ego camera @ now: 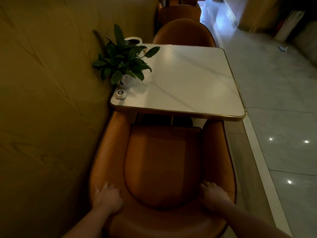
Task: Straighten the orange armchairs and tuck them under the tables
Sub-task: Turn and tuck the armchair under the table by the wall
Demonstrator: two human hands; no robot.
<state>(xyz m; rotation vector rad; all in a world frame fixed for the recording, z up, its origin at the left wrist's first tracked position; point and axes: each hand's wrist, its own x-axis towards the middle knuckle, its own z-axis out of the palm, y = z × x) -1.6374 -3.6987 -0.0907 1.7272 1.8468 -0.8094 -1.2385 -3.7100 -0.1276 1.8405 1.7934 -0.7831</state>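
We stand behind the near orange armchair, looking down over its curved back at the marble-topped counter. Our left hand lies on the inner left side of the backrest and our right hand on the inner right side, fingers spread and flat against the upholstery, pressing on the shell rather than closed around anything. The chair's arm fronts already reach the counter's near edge, while the seat cushion is mostly out in the open, so we judge the tucking only partly done. The chair sits close beside the wall on our left.

We expect the armchair to be fairly heavy and stiff in its shell, with smooth leather-like covering that may let flat palms slip. A firmer hold over the top rim of the back, on both sides, would likely steer it better than pushing on the padding. An even push from both hands should keep it square.

On the counter a potted plant and a small call button stand near the wall edge; a bump could jolt them. A second orange armchair sits at the far side.
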